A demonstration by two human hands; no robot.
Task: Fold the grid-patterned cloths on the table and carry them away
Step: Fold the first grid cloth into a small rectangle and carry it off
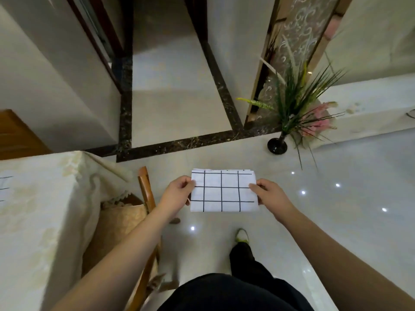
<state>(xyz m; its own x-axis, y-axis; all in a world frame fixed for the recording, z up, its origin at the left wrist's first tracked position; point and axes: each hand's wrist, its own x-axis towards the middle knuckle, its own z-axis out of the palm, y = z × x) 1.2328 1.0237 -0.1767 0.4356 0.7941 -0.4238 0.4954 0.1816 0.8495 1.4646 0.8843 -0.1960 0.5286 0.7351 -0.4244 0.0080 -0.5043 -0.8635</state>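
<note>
A folded white cloth with a black grid [223, 190] hangs flat in the air over the glossy floor, away from the table. My left hand [177, 195] pinches its left edge and my right hand [270, 194] pinches its right edge. Several layers show along the cloth's far edge. On the table [45, 198] at the far left, a bit of another grid-patterned cloth [5, 187] peeks in at the frame's edge.
A wooden chair [144, 194] with a cushion stands between the table and me. A black vase with green and pink stems [278, 144] sits on the floor ahead to the right. A doorway opens straight ahead. My right foot [241, 235] is stepping forward.
</note>
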